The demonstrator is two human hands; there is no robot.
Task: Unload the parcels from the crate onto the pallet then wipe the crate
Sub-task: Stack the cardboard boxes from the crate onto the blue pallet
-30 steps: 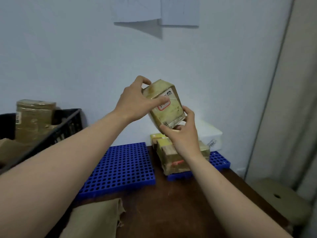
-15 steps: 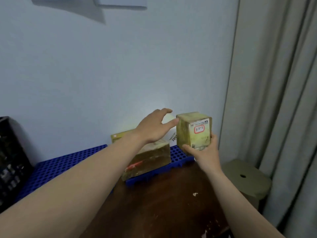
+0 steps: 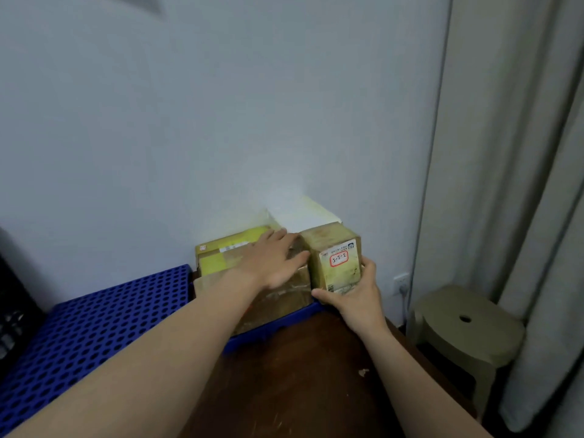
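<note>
We hold the labelled parcel point(image 3: 335, 257) upright at the right end of the pallet point(image 3: 94, 327), our right hand point(image 3: 354, 298) with thumb and fingers curled round its lower part. Our left hand point(image 3: 275, 260) lies flat, fingers straight, on 1 brown parcel point(image 3: 281, 301) touching it, also on the pallet. The crate point(image 3: 11, 311) shows left of the pallet; we cannot tell its contents.

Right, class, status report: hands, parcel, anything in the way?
Left hand flat on brown parcel. Right hand grips labelled parcel at pallet end. Brown parcel tight alongside, white box behind.
</note>
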